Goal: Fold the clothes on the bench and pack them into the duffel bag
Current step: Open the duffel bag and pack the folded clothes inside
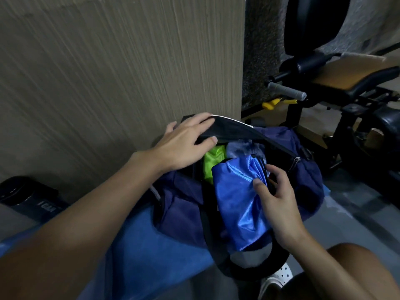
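Two hands work the navy duffel bag (309, 185) on the blue surface (151, 245): the left hand (184, 146) pinches its black flap (233, 129) at twelve o'clock, and the right hand (279, 204) curls its fingers (278, 173) round a shiny blue garment (236, 198) lying in the bag's opening.

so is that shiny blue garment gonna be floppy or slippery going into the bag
Probably floppy: the blue garment bunches into folds where the right hand grips it. Likely slippery too, given its glossy sheen. It may slide or unfold once released.
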The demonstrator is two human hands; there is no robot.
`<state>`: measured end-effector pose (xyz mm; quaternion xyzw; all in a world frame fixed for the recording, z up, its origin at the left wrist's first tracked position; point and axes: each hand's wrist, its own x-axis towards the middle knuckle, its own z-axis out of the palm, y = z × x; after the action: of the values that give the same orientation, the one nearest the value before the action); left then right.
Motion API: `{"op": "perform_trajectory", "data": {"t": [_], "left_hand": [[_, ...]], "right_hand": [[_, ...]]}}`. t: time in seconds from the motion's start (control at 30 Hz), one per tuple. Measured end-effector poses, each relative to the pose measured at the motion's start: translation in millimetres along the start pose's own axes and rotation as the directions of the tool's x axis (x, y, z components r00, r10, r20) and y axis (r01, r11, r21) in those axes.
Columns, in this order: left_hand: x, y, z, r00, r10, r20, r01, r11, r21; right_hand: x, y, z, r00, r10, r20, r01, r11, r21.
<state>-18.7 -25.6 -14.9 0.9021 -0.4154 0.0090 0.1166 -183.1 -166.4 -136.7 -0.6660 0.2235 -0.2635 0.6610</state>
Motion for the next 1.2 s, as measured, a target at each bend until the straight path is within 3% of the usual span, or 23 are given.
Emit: {"op": "perform_trajectory", "data": {"t": [0.17, 0.47, 0.63, 0.97, 1.1, 1.2], "left_hand": [[8, -8, -10, 0.999, 0.038, -0.003, -0.038, 0.998, -0.041], [11, -21, -15, 0.996, 0.086, -0.006, -0.086, 0.991, -0.099], [7, -31, -18, 0.997, 0.076, 0.023, -0.074, 0.994, -0.079], [-3, -37, -13, 0.993, 0.096, 0.071, -0.094, 0.995, -0.021], [-6, -37, -13, 0.984, 0.148, 0.099, -0.149, 0.989, 0.003], [-6, -38, -15, 0.982, 0.156, 0.108, -0.158, 0.987, 0.011]], "right_hand": [[29, -9, 26, 0.983, 0.167, -0.076, -0.162, 0.985, 0.067], [80, -14, 88, 0.975, 0.164, -0.147, -0.166, 0.986, -0.005], [101, -4, 115, 0.962, 0.272, 0.013, -0.268, 0.956, -0.116], [75, 7, 101, 0.984, -0.024, 0.174, 0.102, 0.885, -0.455], [70, 11, 104, 0.963, 0.101, 0.249, 0.059, 0.824, -0.564], [80, 9, 110, 0.963, 0.094, 0.252, 0.065, 0.829, -0.556]]}}
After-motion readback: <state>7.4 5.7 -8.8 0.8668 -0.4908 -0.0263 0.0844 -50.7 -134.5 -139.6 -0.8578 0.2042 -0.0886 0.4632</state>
